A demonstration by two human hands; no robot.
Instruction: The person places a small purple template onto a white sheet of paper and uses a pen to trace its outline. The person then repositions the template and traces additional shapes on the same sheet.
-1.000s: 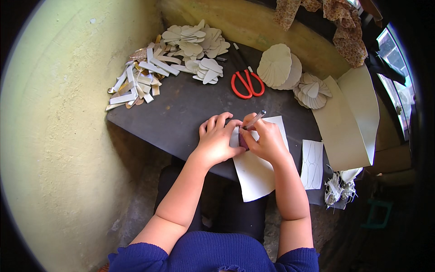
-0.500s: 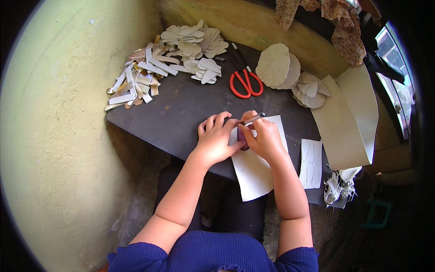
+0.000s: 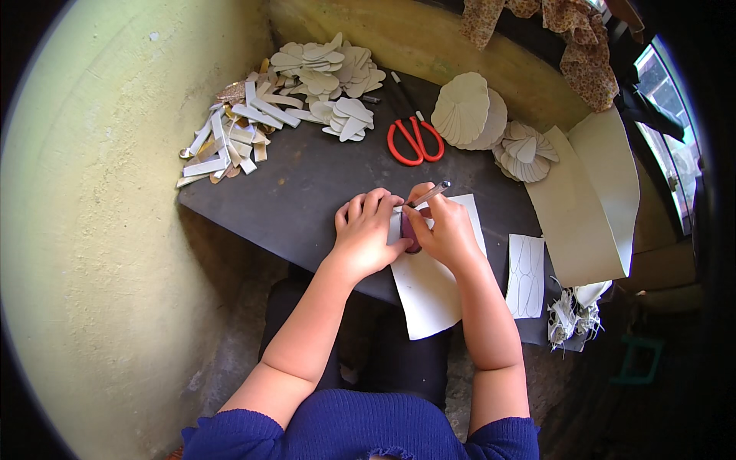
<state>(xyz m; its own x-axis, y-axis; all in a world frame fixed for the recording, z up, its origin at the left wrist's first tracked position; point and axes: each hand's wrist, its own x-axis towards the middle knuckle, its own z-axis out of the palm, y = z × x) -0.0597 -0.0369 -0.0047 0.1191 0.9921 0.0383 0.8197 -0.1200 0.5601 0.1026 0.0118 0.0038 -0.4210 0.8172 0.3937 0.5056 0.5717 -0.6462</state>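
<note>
Across the white sheet [image 3: 426,295] at the table's [image 3: 284,195] near edge, the left hand [image 3: 365,231], fingers loosely spread, steadies a small purple template [image 3: 410,236]. The right hand [image 3: 443,230] pinches a pen [image 3: 431,195] at its top, apparently tracing; the next stroke calls for a motionless template.

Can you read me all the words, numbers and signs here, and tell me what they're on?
There are none that can be read.
Small white sheet: drawn curved outlines, no letters to be made out.
Pen in the right hand: any marking would be too small to read.
</note>
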